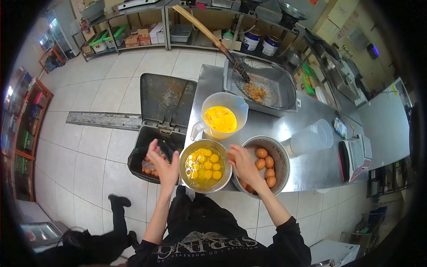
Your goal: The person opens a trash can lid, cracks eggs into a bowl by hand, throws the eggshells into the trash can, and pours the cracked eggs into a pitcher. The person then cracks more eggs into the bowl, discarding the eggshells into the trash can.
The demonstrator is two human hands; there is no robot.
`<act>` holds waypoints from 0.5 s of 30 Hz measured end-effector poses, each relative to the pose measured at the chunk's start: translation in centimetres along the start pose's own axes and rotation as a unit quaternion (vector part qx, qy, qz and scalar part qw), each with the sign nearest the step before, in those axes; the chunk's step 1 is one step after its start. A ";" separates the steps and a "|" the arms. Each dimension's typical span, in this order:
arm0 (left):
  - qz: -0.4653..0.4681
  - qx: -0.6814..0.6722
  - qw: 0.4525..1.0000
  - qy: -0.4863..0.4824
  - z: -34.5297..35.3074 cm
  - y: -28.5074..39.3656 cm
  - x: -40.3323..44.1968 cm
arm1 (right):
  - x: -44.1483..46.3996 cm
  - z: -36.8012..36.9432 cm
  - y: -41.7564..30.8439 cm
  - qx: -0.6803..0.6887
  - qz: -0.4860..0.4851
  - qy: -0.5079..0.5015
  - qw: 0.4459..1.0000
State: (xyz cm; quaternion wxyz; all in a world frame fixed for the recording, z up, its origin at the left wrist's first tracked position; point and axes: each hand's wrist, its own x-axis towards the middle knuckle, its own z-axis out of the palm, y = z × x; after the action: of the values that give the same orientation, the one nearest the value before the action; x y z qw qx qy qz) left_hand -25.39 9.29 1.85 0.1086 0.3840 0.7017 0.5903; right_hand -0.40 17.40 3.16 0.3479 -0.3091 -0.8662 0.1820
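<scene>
My left hand (165, 170) is over the near edge of the black bin (141, 167), thumb and fingers apart with nothing between them. Eggshells (149, 165) lie inside that bin. Beside it, at the table's edge, a metal bowl (183, 180) holds several cracked eggs, their yolks (207, 165) whole. My right hand (244, 165) is between this bowl and a metal pot (284, 182), fingers curled together; what they hold, if anything, is hidden. Several brown eggs (261, 153) sit in the pot. Behind the bowl stands a clear jug (235, 103) with yolks and egg liquid.
A grey tub (289, 95) with a wire skimmer (204, 29) is at the table's back. To the right are a clear plastic container (311, 138) and a scale (353, 155). The bin's lid (164, 98) stands open. At lower left, another person (102, 240) is close by.
</scene>
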 end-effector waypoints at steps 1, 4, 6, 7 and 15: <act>-0.042 -0.033 0.998 -0.018 0.4 1.5 -0.3 | 0.1 0.2 0.1 -0.025 0.008 -0.056 0.998; 0.018 -0.104 0.984 -0.145 1.3 2.7 -0.7 | 2.0 -1.0 -2.3 -0.020 0.030 -0.116 0.993; 0.041 -0.085 0.947 -0.306 1.2 5.2 -0.7 | 3.4 -1.9 -4.1 0.143 0.147 -0.102 0.973; 0.038 -0.084 0.948 -0.303 1.7 6.2 -1.1 | 3.6 -1.6 -4.1 0.144 0.146 -0.105 0.973; 0.074 -0.153 0.917 -0.361 1.5 7.1 -0.8 | 3.3 -2.1 -4.9 0.441 0.231 -0.170 0.850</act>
State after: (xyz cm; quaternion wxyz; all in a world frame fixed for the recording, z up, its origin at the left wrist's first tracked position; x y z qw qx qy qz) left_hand -21.02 9.92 7.67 0.3680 0.6007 0.4855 0.5177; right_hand -2.80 16.17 8.85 0.2427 -0.2786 -0.6439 0.6700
